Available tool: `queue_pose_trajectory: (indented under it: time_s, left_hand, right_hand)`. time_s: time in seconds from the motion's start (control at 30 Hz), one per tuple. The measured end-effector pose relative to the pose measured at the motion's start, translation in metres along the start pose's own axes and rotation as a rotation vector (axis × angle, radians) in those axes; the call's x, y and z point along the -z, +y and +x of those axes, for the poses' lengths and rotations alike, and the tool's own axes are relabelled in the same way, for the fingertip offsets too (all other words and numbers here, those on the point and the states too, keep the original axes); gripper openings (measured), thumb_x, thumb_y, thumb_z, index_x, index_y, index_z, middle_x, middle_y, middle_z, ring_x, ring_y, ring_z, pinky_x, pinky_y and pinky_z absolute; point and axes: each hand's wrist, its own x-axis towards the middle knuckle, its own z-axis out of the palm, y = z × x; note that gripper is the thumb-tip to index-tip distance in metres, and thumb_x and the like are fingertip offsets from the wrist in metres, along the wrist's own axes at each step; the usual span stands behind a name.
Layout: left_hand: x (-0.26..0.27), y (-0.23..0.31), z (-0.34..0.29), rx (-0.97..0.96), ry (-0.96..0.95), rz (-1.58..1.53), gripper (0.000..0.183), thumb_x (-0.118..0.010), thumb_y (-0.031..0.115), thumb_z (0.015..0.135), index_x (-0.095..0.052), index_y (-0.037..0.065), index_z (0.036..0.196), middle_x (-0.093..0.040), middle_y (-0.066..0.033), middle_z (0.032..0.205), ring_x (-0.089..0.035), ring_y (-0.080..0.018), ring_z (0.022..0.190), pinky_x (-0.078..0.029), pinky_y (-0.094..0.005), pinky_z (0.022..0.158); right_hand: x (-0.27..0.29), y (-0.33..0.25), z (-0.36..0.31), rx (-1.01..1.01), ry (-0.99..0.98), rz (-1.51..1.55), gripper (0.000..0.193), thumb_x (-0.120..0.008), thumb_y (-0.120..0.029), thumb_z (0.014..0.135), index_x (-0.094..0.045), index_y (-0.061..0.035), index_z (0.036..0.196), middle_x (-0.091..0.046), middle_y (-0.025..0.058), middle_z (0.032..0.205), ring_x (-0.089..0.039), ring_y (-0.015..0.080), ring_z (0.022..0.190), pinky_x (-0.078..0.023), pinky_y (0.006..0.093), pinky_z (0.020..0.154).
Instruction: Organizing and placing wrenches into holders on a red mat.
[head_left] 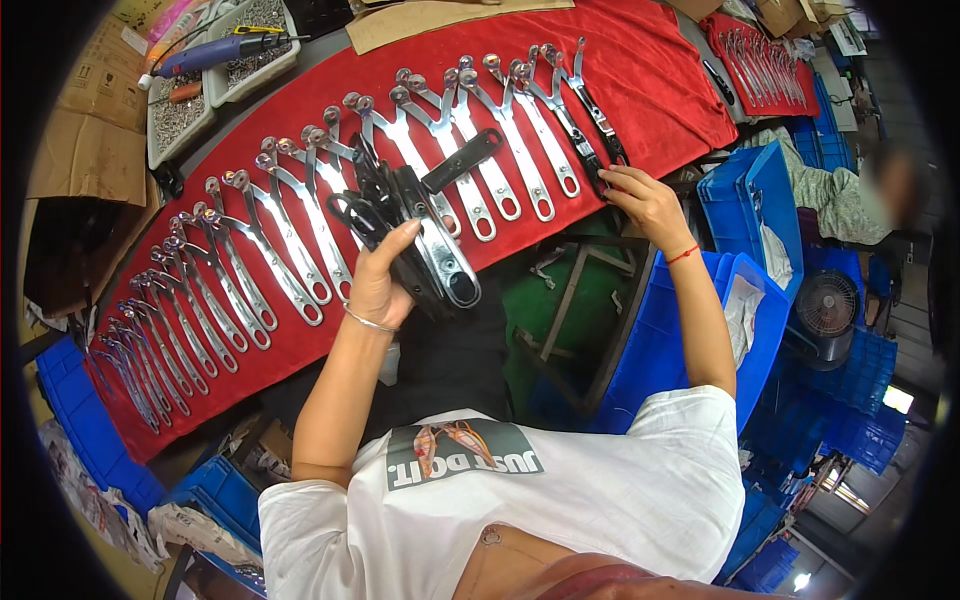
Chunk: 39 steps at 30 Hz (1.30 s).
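Y-shaped chrome metal parts [520, 150] lie in a long, overlapping row on a red cloth [640, 90]. Each has a forked end away from me and a slotted end toward me. In my left hand [385, 285] is a thick bundle of black handle strips [405, 200], long pieces with slotted ends, one jutting out to the right. My right hand [645, 205] is at the right end of the row, its bent fingers on the near end of a black strip [605, 125] that lies along the last chrome part. The neighbouring part also bears a black strip [580, 140].
White trays [215, 95] of small metal hardware stand at the far left, with a blue power screwdriver [225, 52] across them. Blue crates [690, 320] stand at my right. A second red cloth [790, 65] holds more metal parts near another person's sleeve [845, 200]. A fan [825, 305] is beyond.
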Motion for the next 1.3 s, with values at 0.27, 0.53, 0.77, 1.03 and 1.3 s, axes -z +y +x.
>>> queue_pose_trajectory:
  time_s: [0.27, 0.53, 0.77, 1.03, 1.3]
  left_hand:
    - [-0.005, 0.008, -0.014, -0.047, 0.126, 0.206, 0.025, -0.073, 0.004, 0.084, -0.064, 0.002, 0.107, -0.068, -0.0058, 0.096, -0.068, -0.0156, 0.084, -0.057, -0.0313, 0.075]
    - [-0.009, 0.027, -0.037, -0.047, 0.142, 0.293, 0.030, -0.074, 0.003, 0.083, -0.061, 0.000, 0.111, -0.067, -0.0067, 0.096, -0.067, -0.0160, 0.085, -0.057, -0.0318, 0.075]
    - [0.013, 0.101, -0.079, -0.080, 0.204, 0.506, 0.032, -0.074, 0.008, 0.084, -0.063, -0.002, 0.111, -0.070, -0.0103, 0.096, -0.069, -0.0182, 0.085, -0.058, -0.0329, 0.075]
    - [0.072, 0.145, -0.076, -0.353, 0.472, 0.706, 0.023, -0.071, 0.017, 0.089, -0.065, 0.002, 0.104, -0.068, -0.0033, 0.093, -0.064, -0.0119, 0.085, -0.052, -0.0284, 0.073]
    - [0.094, 0.162, -0.069, -0.587, 0.686, 1.074, 0.030, -0.070, 0.031, 0.090, -0.068, 0.001, 0.088, -0.063, 0.0011, 0.077, -0.057, -0.0088, 0.074, -0.045, -0.0259, 0.068]
  right_hand:
    - [0.008, -0.019, 0.018, -0.107, 0.032, 0.080, 0.018, -0.073, -0.010, 0.079, -0.070, -0.0054, 0.096, -0.069, 0.0056, 0.111, -0.065, 0.0248, 0.102, -0.055, 0.0352, 0.084]
    - [-0.017, -0.114, 0.142, 0.039, 0.082, 0.185, 0.059, -0.074, -0.008, 0.074, -0.055, -0.0094, 0.130, -0.061, 0.0048, 0.124, -0.058, 0.0217, 0.098, -0.050, 0.0341, 0.086]
    - [-0.039, -0.099, 0.157, 0.122, -0.021, 0.093, 0.021, -0.069, -0.017, 0.080, -0.068, -0.0080, 0.099, -0.063, 0.0036, 0.096, -0.057, 0.0233, 0.097, -0.046, 0.0374, 0.087]
    - [-0.037, -0.103, 0.165, 0.072, -0.093, 0.202, 0.028, -0.077, -0.017, 0.076, -0.068, -0.0074, 0.100, -0.061, 0.0055, 0.095, -0.057, 0.0250, 0.097, -0.046, 0.0380, 0.087]
    - [-0.026, -0.100, 0.154, -0.215, 0.113, 0.415, 0.031, -0.077, -0.019, 0.079, -0.067, -0.0032, 0.103, -0.070, 0.0119, 0.092, -0.068, 0.0263, 0.081, -0.054, 0.0358, 0.072]
